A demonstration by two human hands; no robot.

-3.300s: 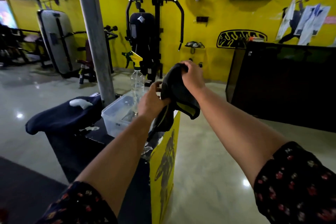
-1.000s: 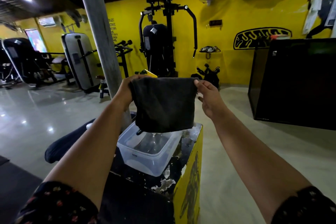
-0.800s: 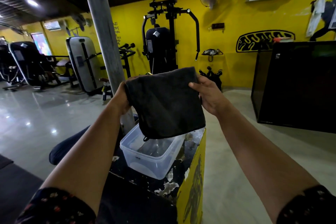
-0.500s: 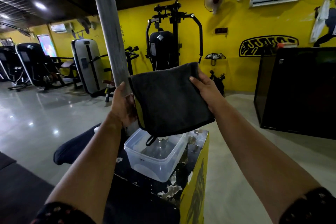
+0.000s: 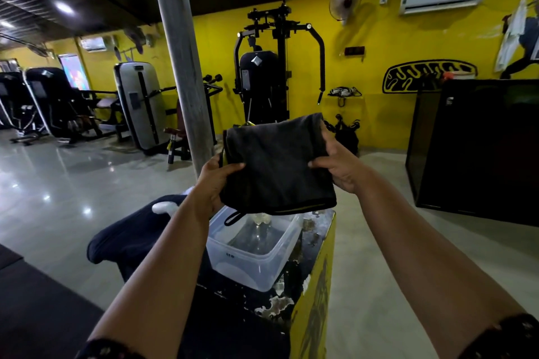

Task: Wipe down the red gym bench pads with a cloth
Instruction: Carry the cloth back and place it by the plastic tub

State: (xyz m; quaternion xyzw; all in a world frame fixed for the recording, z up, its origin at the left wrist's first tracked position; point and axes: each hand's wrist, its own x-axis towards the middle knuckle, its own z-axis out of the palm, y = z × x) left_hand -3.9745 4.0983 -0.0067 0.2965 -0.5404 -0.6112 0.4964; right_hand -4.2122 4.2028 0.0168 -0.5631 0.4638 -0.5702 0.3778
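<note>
Head view: folded dark cloth (image 5: 277, 163) is up in the air between both hands, over a clear tub (image 5: 256, 262). Its left edge is gripped by left hand (image 5: 213, 181), thumb on top, fingers curled under. The right hand (image 5: 341, 167) pinches the right edge likewise. Tub sits on stand (image 5: 315, 242).

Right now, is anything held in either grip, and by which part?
A folded dark cloth, held by both: the left grip pinches its left edge, the right grip its right edge, thumbs on the near face.

No legible text in view
</note>
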